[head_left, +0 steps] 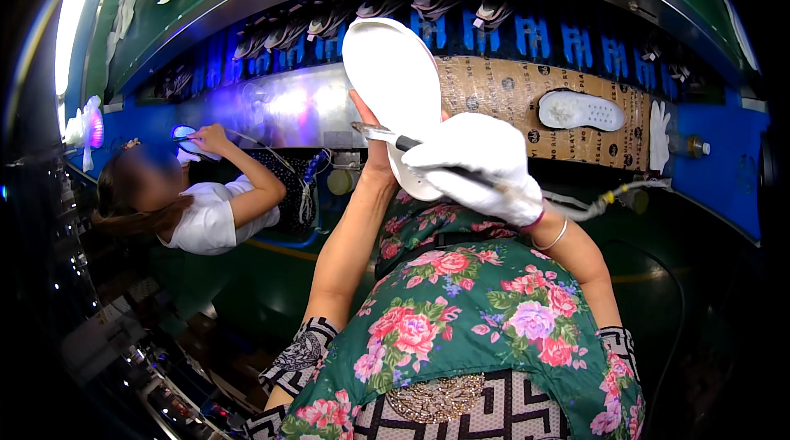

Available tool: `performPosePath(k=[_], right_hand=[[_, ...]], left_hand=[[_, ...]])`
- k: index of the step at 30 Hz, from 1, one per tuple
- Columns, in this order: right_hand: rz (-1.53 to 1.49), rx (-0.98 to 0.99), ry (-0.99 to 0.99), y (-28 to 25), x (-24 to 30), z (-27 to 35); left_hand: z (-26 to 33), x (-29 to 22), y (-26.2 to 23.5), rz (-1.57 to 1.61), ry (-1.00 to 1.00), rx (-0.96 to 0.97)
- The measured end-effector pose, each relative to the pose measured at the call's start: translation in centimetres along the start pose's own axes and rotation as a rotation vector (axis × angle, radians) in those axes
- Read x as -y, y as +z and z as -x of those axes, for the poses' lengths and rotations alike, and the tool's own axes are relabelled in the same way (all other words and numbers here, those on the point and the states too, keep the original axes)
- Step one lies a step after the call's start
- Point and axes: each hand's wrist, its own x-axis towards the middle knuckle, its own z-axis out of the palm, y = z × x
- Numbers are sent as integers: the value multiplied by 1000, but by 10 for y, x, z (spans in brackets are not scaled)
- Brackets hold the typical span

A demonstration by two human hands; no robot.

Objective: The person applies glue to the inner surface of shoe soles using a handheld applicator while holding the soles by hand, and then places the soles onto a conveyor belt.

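Head view: the L hand (378,155) (bare) was grasping a white sole (391,70), digits showing at both sides of it. The sole was up in front of the table (317,86), across the line btwn its metal part and the cardboard (494,78), w/ its broad end toward the table's far edge and its narrow end toward the wearer. The R hand (481,162), in a white glove, had its grip closed round the handle of a brush-like tool (405,143); the tool's pale head crossed in front of the sole, pointing L (couldn't tell if it was touching).

On the cardboard, nearer the table's R edge, lay a second sole (605,113), dark-rimmed, w/ a white clump on its L end & small dots on the other. A loose white glove (659,137) lay by the R edge of the cardboard, w/ a capped bottle (691,146) just beyond. Along the table's far edge ran a row of shoes and blue shapes (531,37) (too dark for much detail). Off the table's L end, a co-worker (210,210) in a white top held a small item (186,136) under bluish light.
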Motion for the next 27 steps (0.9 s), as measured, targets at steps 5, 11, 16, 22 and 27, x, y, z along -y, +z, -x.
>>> performPosePath(k=[5,11,16,22,27], right_hand=[[209,-76,-81,-3,-11,1],[-69,-54,37,8,0,8],[216,-39,-33,16,-2,13],[17,-63,12,3,-5,11],[248,-54,-102,16,-1,14]], left_hand=[[-15,-4,27,117,175,-409],[-17,-8,-20,76,-59,260],[-27,-8,-1,40,37,252],[-36,-10,-3,184,50,349],[-49,-9,-2,222,210,292]])
